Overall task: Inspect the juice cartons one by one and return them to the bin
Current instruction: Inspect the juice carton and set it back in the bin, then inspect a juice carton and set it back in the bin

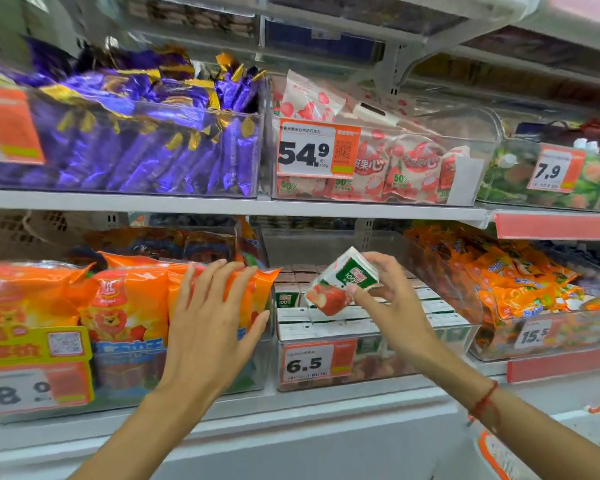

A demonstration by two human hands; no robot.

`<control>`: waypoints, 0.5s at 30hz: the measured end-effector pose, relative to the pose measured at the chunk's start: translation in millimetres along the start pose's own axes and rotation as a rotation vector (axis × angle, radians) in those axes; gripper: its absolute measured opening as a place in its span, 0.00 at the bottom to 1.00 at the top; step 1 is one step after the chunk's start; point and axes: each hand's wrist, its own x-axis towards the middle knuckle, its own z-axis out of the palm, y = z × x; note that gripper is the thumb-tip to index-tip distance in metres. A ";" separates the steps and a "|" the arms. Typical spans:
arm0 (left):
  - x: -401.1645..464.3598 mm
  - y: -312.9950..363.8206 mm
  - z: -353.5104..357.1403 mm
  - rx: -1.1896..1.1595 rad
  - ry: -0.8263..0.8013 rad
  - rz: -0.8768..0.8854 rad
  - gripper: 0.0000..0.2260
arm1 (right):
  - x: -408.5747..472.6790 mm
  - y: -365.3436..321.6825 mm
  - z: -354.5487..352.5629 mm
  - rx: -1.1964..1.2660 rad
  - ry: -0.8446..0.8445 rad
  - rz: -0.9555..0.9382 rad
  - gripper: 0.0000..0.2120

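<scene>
Price tag [317, 148], upper shelf, lychee-candy bin [465, 188], 12 o'clock: "54.9".
Candy packets [413, 171] behind it: "50%".
Price tag [555, 169], 2 o'clock: "7.9".
Price tag [317, 363] on juice carton bin [371, 368], centre: "6.5".
Held juice carton [343, 280]: "100%".
Price tag [534, 336], 4 o'clock: "15.5".
Price tag [21, 393], 8 o'clock: blurred, reads "8.9".
</scene>
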 end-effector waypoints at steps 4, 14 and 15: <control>1.5 -1.2 3.6 -0.007 0.042 -0.003 0.21 | 48.5 1.2 16.6 -0.329 -0.185 -0.152 0.19; 3.7 -6.5 5.4 -0.032 0.029 -0.025 0.22 | 92.2 5.2 50.6 -0.311 -0.505 -0.149 0.17; 3.4 -5.8 5.2 -0.037 0.024 -0.034 0.22 | 92.4 8.9 51.2 -0.257 -0.495 -0.115 0.17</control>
